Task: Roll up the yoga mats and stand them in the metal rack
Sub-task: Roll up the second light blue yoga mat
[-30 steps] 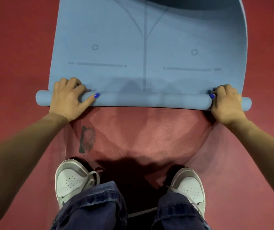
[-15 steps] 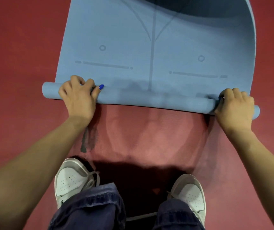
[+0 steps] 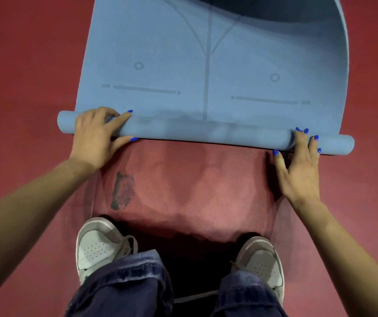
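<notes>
Both hands had changed since the moment before: the curled fingers had opened out. The left hand [image 3: 94,138] lay over the roll [image 3: 206,132] near its left end, with its first finger pointing along the top of the roll and its thumb tucked under the near edge; the other fingers were bent on the far side. The right hand [image 3: 302,165] lay near the roll's right end, its fingers straight and spread on top, its thumb beside the near edge. The two hands were far apart, one at each end.

The blue mat [image 3: 206,53] was only rolled a little. The roll lay across between the hands, and the flat part stretched away past the fingers. A red mat [image 3: 183,179] lay under it, on the near side of the hands, with a dark smudge [image 3: 122,191] closer to the left hand. Two white shoes [image 3: 98,245] stood on the red mat, near the wrists. The red floor [image 3: 23,65] was all around.
</notes>
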